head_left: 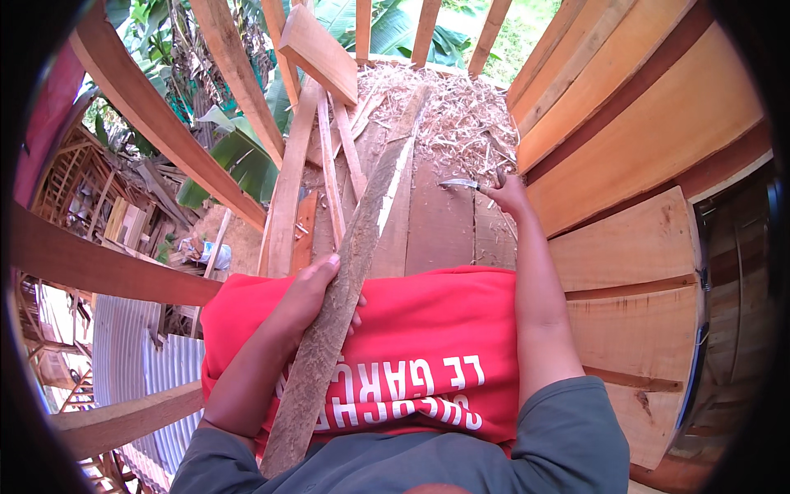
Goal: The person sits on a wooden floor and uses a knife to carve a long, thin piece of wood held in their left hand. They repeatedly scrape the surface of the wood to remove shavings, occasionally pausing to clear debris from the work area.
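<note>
My left hand (311, 290) is closed around a long, rough-barked wooden plank (350, 272), thumb on top and fingertips showing at its right edge. The plank slants from my chest up and away to the middle of the floor. A pale, freshly cut strip shows along its right edge near the far part. Out to the right, my right hand (507, 196) is closed on a knife (458, 183). Its short metal blade points left, apart from the plank, just above the floorboards. The fingers cover most of its handle. A red cloth (436, 305) with white lettering lies across my lap beneath the plank.
Wood shavings (469, 123) cover the far floor. Several loose timber strips (290, 198) lie left of the plank, with a thick wooden block (319, 56) beyond. Slatted posts (234, 74) stand at the left, and a board wall (634, 140) rises at the right. Corrugated sheets (136, 346) show below left.
</note>
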The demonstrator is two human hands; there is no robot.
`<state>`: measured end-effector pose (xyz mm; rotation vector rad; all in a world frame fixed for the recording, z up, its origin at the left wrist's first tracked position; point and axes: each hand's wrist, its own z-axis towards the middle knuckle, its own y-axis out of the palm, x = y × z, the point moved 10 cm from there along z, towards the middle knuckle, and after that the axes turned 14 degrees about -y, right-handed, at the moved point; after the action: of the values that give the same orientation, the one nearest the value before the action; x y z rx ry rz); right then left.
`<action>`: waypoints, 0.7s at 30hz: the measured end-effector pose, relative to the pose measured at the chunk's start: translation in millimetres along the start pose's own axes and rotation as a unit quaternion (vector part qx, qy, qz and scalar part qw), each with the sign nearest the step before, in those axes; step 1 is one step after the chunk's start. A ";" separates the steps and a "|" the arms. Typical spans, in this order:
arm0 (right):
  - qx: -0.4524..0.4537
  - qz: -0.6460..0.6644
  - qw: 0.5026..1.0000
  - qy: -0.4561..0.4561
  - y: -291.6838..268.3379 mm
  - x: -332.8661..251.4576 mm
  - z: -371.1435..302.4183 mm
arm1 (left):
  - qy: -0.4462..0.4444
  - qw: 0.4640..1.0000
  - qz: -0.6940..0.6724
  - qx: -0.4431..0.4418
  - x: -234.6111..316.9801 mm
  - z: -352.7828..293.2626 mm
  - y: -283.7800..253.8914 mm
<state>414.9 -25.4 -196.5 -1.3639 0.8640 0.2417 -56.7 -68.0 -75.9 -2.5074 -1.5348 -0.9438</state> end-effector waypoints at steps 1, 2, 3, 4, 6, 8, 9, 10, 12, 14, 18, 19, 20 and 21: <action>-0.025 0.036 0.999 0.017 2.7 2.1 0.7 | 0.000 1.000 -0.003 0.002 -0.4 0.3 -1.0; -0.049 0.071 0.996 0.034 6.9 3.3 1.0 | -0.002 1.000 -0.006 0.006 -0.4 -0.4 -1.8; -0.073 0.071 0.995 0.022 8.9 0.2 0.4 | -0.004 1.000 -0.009 0.010 0.0 -1.9 -2.3; -0.117 0.091 0.989 0.016 14.9 -0.9 -0.4 | -0.007 1.000 -0.011 0.013 0.2 -2.4 -2.4; -0.205 0.130 0.970 0.006 25.5 -1.4 -3.7 | -0.006 1.000 -0.012 0.013 1.1 -1.3 -2.8; -0.287 0.097 0.953 -0.026 41.5 1.4 -7.2 | -0.010 1.000 -0.011 0.016 0.9 0.1 -3.0; -0.313 0.100 0.944 -0.031 50.1 3.9 -9.6 | -0.015 1.000 -0.012 0.020 0.3 1.3 -3.6; -0.340 0.103 0.934 -0.038 60.1 1.2 -11.3 | -0.018 0.999 -0.013 0.026 0.0 2.4 -5.6; -0.356 0.081 0.930 -0.046 70.7 0.3 -9.2 | -0.014 1.000 -0.014 0.020 -0.4 3.5 -7.0; -0.360 0.075 0.930 -0.024 73.4 17.1 -1.7 | -0.014 1.000 -0.013 0.014 2.1 4.6 -5.0; -0.257 0.093 0.958 -0.091 74.1 24.6 41.3 | -0.020 0.999 -0.022 0.030 0.9 3.2 -8.9; -0.238 0.037 0.964 -0.111 67.8 26.7 56.3 | -0.020 0.999 -0.022 0.033 1.7 2.1 -9.0; -0.187 0.073 0.977 -0.065 59.3 47.4 68.3 | -0.018 0.999 -0.017 0.033 3.6 3.5 -7.8; -0.118 0.035 0.988 -0.092 43.9 55.5 84.5 | -0.017 0.999 -0.011 0.033 5.8 4.8 -6.3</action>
<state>459.1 44.5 -269.4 -1.5058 0.7461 0.5292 -57.8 -58.6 -78.4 -2.4794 -1.5795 -0.8440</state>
